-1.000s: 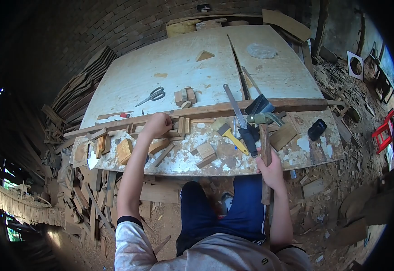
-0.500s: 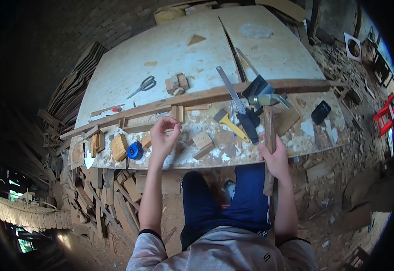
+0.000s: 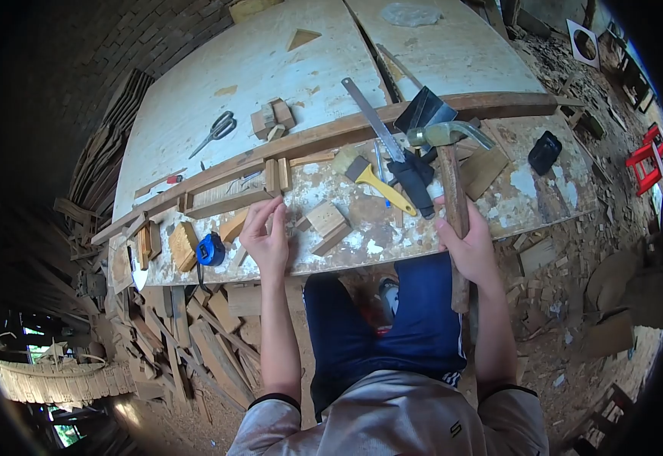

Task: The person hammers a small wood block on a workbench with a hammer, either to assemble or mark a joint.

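In my right hand (image 3: pixel 470 245) is a claw hammer (image 3: pixel 453 178), gripped around its wooden handle. Its metal head points away from me, over the bench near a black-handled saw (image 3: pixel 377 121). My left hand (image 3: pixel 265 235) is raised over the bench's front edge, thumb and fingertips pinched together; whatever they may hold is too small to make out. Just beyond those fingertips stand short upright wood pieces (image 3: pixel 273 177) against a long wooden beam (image 3: pixel 331 148). To the right of this hand lies a small wood block assembly (image 3: pixel 326 223), and to its left a blue tape measure (image 3: pixel 210 249).
On the workbench (image 3: pixel 233 64) are scissors (image 3: pixel 215 133), a yellow-handled brush (image 3: pixel 381 188), a dark square-bladed tool (image 3: pixel 425 112), a black case (image 3: pixel 545 152) and wood offcuts (image 3: pixel 274 118). Scrap wood (image 3: pixel 217 346) litters the floor below. A red stool (image 3: pixel 645 161) stands at far right.
My view has shifted, so the bench appears higher. My left hand has turned slightly, its fingertips still pinched near the upright pieces. The hammer stays in my right hand.
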### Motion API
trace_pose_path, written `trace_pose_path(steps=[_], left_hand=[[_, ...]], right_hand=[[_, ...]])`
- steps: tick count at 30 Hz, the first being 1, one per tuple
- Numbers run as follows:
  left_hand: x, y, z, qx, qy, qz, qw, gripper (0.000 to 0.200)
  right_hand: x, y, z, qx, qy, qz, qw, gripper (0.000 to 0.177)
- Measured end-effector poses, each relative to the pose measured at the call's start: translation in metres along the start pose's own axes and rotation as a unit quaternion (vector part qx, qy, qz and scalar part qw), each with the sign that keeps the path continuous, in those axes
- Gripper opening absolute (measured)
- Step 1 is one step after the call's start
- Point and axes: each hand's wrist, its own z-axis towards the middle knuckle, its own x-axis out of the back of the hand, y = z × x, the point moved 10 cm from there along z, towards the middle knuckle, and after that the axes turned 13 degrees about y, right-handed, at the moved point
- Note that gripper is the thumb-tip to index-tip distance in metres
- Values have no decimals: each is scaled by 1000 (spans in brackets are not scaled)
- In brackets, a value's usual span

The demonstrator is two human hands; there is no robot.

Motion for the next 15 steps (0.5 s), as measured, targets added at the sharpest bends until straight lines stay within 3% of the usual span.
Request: trace_pose_path(steps=[5,15], left_hand=[[-9,16,-11,-58,-68,47,995,21],[-21,24,-28,-30,-86,3,996,16]], right_hand=[[-1,2,0,-10,-11,-5,1000,39],[-1,4,0,-10,-16,4,1000,40]])
